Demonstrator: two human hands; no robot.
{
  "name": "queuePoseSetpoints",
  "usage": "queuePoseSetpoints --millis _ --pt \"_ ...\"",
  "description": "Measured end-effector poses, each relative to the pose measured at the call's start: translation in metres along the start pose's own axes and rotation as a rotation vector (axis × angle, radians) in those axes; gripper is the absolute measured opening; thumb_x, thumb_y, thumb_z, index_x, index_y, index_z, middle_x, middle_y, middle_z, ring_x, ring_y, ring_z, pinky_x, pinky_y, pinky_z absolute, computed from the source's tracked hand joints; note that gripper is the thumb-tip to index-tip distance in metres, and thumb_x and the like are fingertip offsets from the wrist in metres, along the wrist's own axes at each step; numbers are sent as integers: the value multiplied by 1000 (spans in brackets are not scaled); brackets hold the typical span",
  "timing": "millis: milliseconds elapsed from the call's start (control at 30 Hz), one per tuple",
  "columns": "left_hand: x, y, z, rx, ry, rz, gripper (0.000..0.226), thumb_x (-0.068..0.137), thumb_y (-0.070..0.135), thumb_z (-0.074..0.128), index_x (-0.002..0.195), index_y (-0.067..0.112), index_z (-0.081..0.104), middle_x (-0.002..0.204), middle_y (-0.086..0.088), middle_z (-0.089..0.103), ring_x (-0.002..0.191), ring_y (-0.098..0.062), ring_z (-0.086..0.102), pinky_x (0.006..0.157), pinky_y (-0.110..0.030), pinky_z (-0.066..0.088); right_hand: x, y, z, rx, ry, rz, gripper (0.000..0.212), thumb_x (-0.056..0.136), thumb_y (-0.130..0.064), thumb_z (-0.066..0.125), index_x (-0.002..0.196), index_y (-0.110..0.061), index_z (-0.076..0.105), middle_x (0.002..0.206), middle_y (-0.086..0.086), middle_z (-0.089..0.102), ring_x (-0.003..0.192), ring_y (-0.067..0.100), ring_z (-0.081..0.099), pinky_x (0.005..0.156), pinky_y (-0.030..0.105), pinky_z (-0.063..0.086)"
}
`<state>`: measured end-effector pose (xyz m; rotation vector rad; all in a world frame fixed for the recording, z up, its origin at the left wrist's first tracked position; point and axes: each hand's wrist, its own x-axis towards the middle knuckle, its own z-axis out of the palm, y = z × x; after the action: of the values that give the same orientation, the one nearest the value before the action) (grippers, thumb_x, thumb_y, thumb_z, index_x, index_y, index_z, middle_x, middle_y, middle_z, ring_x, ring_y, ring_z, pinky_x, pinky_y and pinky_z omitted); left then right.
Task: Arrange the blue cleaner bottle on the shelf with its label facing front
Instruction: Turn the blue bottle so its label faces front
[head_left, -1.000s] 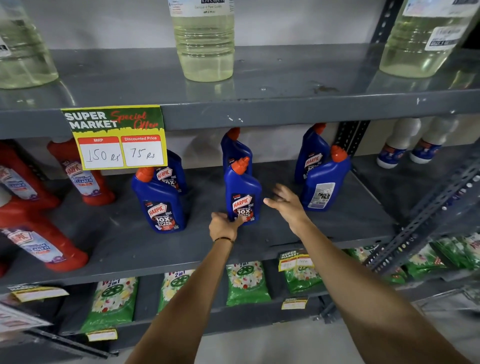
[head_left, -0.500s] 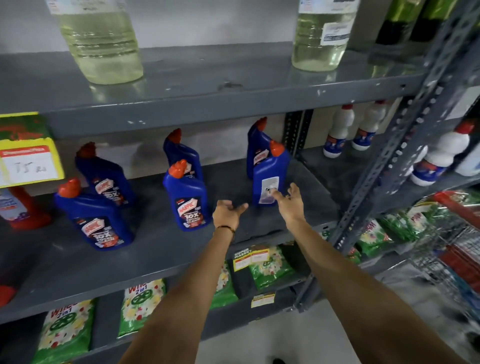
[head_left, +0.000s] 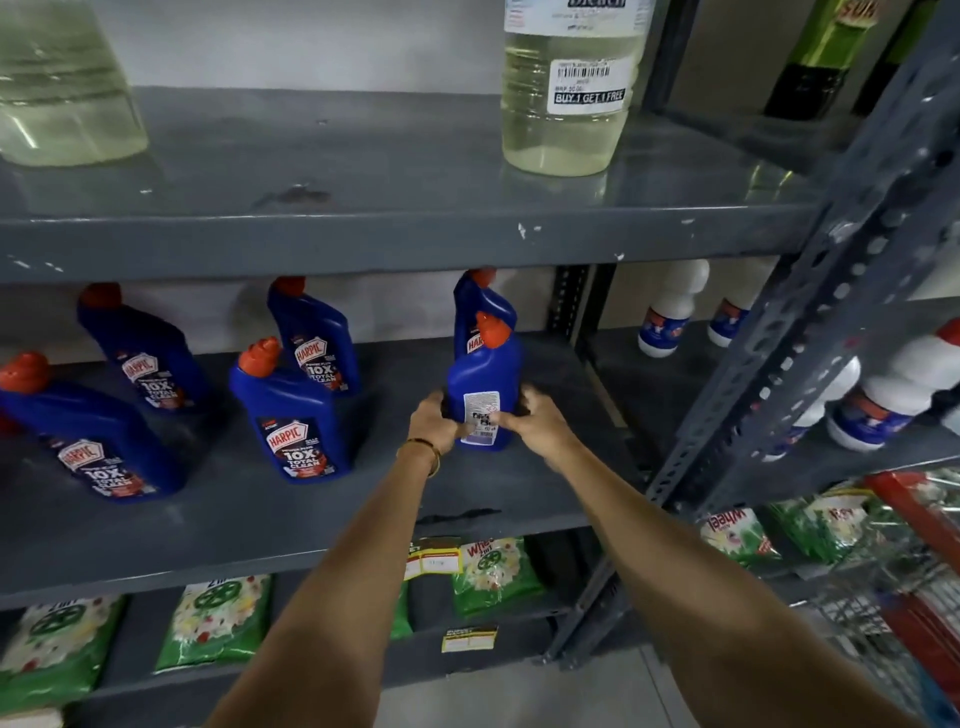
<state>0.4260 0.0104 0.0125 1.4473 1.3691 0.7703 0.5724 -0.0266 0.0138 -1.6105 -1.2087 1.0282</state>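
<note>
A blue cleaner bottle (head_left: 483, 379) with an orange cap stands upright at the right end of the grey middle shelf (head_left: 270, 525). Its white back label with barcode faces me. My left hand (head_left: 434, 422) grips its lower left side and my right hand (head_left: 535, 423) grips its lower right side. Another blue bottle (head_left: 480, 304) stands right behind it. Several more blue bottles, such as the middle front one (head_left: 293, 415), show their front labels.
Clear bottles of yellowish liquid (head_left: 563, 88) stand on the upper shelf. Green detergent packs (head_left: 493, 571) fill the lower shelf. A grey perforated upright (head_left: 810, 317) rises at the right, with white bottles (head_left: 670, 312) on the neighbouring rack beyond it.
Both hands moved right from the middle bottle and closed around the right-hand bottle with its back label forward. The view swung to the right.
</note>
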Motion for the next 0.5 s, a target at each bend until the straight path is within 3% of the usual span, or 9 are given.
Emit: queuePoseSetpoints --millis 133,267,367,500 --pt "-1 0 -7 -37 1 35 51 66 -2 75 113 -1 54 116 -19 64 100 -28 61 88 -35 49 3 -6 -6 32 -45 -50 45 78 -1 67 120 -2 51 122 20 61 107 26 60 89 32 48" --pt "-1 6 -15 -111 18 99 44 63 5 80 99 6 55 109 -19 66 97 -29 63 86 -39 53 5 -13 -13 111 -53 -100 43 80 -1 65 121 -5 50 119 13 62 104 20 60 78 17 53" --pt "-7 11 -14 -95 107 160 38 59 17 84 76 18 50 93 -11 67 86 -27 65 77 -38 56 7 -20 -12 139 23 -124 40 84 -3 62 122 -9 51 119 15 63 105 23 60 90 33 51" --pt "-14 15 -5 -59 215 176 45 52 29 86 77 14 51 80 -1 65 73 -18 63 68 -35 54 9 -29 -5 169 -8 -72 37 86 -20 60 122 -21 51 118 3 64 103 16 61 93 37 50"
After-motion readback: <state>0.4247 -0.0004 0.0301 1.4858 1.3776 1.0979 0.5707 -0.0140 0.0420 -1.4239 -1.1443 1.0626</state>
